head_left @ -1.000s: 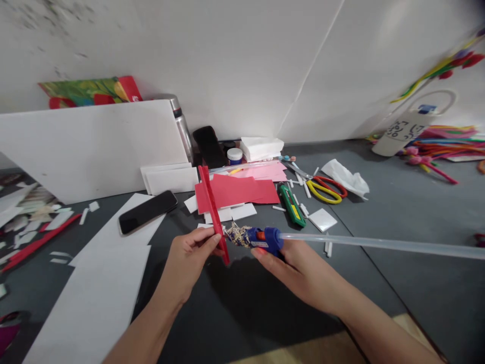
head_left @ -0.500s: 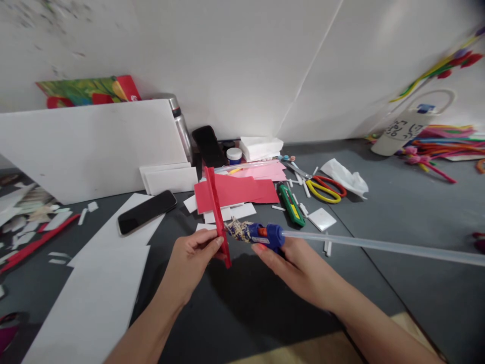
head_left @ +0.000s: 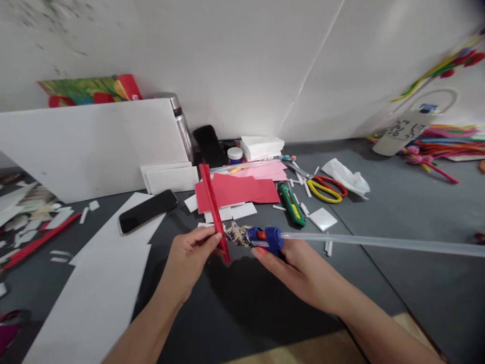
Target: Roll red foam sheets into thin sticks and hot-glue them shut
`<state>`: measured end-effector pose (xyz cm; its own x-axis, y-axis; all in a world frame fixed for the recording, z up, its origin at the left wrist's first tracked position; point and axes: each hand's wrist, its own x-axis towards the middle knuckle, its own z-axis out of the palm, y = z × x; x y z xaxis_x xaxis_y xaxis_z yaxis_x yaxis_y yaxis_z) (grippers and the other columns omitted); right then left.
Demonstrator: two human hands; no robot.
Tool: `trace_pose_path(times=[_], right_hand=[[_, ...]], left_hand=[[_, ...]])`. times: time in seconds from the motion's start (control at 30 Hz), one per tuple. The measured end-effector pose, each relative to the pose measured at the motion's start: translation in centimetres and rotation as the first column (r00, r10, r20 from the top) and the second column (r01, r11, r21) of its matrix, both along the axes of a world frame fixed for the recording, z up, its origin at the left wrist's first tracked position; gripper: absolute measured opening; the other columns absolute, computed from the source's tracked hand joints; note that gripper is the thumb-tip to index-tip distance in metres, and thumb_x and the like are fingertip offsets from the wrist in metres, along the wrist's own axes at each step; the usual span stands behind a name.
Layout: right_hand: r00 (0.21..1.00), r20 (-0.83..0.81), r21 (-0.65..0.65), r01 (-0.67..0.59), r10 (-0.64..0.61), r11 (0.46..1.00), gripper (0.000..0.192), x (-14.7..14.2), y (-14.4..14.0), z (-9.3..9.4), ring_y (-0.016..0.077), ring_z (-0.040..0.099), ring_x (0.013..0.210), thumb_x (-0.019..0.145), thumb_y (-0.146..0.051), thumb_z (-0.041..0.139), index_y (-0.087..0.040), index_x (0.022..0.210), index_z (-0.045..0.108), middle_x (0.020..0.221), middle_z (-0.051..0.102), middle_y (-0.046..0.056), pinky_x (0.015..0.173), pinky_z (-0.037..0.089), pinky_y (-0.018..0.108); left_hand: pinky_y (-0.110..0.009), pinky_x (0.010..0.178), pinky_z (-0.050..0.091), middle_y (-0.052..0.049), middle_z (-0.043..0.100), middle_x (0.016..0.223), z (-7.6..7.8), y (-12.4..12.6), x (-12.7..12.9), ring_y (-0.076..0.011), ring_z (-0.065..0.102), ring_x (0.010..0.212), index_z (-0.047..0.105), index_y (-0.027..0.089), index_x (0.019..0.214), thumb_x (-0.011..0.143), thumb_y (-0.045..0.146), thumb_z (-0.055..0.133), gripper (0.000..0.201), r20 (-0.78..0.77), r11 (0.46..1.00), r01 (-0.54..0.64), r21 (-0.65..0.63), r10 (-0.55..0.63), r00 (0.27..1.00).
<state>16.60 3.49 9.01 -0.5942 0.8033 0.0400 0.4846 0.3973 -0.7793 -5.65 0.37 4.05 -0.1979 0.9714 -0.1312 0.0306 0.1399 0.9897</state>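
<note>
Between thumb and fingers, my left hand (head_left: 193, 258) pinches a narrow red strip (head_left: 212, 205) near its lower end. The strip is tilted, its upper end leaning left and away from me. My right hand (head_left: 299, 268) is wrapped round a blue hot glue gun (head_left: 267, 237) pointing left. Its nozzle end is crusted with tan bits and sits right at the strip's edge; whether it touches I cannot tell. A long clear glue stick (head_left: 379, 242) runs out of the gun's back to the right. Behind the strip lie red paper sheets (head_left: 238, 191).
A green box cutter (head_left: 291, 205), scissors (head_left: 326, 189) and a crumpled tissue (head_left: 345, 178) lie beyond my right hand. To the left are a phone (head_left: 147, 211), white boards (head_left: 91, 298) and scraps. A steel flask (head_left: 182, 126) and a white bottle (head_left: 403, 129) stand near the wall.
The red strip's upper end has tipped a little to the left, and its angle has turned slightly. The glue gun stays nearly in place beside it, still held.
</note>
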Motion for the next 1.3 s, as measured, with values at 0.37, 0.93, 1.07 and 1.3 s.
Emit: trace_pose_path(times=[0.37, 0.93, 1.07, 1.3], right_hand=[[1.000, 0.005, 0.006, -0.024, 0.024, 1.000, 0.038, 0.11, 0.04, -0.30, 0.0174, 0.051, 0.055, 0.098, -0.048, 0.047, -0.023, 0.072, 0.060, 0.052, 0.047, -0.001, 0.051, 0.035, 0.026], [0.995, 0.093, 0.010, -0.030, 0.029, 1.000, 0.033, 0.11, -0.09, -0.11, 0.0128, 0.043, 0.056, 0.101, -0.043, 0.043, -0.021, 0.081, 0.054, 0.064, 0.049, -0.002, 0.052, 0.028, 0.024], [0.992, 0.115, 0.004, -0.047, 0.046, 0.999, 0.031, 0.09, -0.13, 0.03, 0.0132, 0.044, 0.056, 0.101, -0.043, 0.044, -0.020, 0.085, 0.058, 0.063, 0.050, -0.002, 0.054, 0.030, 0.024], [0.989, 0.135, -0.020, -0.065, 0.067, 0.998, 0.036, 0.09, -0.14, 0.15, 0.0135, 0.046, 0.059, 0.102, -0.044, 0.042, -0.020, 0.079, 0.056, 0.066, 0.054, -0.001, 0.053, 0.031, 0.024]], left_hand=[[-0.026, 0.069, 0.055, -0.002, 0.076, 0.082, 0.27, 0.33, 0.05, -0.0158, 0.067, 0.066, 0.080, 0.018, 0.091, 0.075, 0.032, 0.077, 0.021, -0.003, 0.993, -0.111, 0.031, 0.111, 0.994], [-0.026, 0.069, 0.054, -0.001, 0.075, 0.082, -0.23, 0.29, 0.00, -0.0147, 0.066, 0.065, 0.080, 0.018, 0.091, 0.076, 0.032, 0.078, 0.020, 0.004, 0.995, -0.092, 0.027, 0.092, 0.996], [-0.026, 0.068, 0.054, -0.002, 0.076, 0.083, -0.22, 0.38, 0.01, -0.0149, 0.067, 0.064, 0.080, 0.017, 0.092, 0.074, 0.032, 0.079, 0.023, 0.018, 0.991, -0.135, 0.021, 0.135, 0.991], [-0.025, 0.065, 0.055, -0.002, 0.076, 0.075, -0.28, 0.54, -0.13, -0.0147, 0.068, 0.060, 0.080, 0.017, 0.092, 0.070, 0.032, 0.082, 0.027, 0.069, 0.977, -0.211, 0.020, 0.210, 0.975]])
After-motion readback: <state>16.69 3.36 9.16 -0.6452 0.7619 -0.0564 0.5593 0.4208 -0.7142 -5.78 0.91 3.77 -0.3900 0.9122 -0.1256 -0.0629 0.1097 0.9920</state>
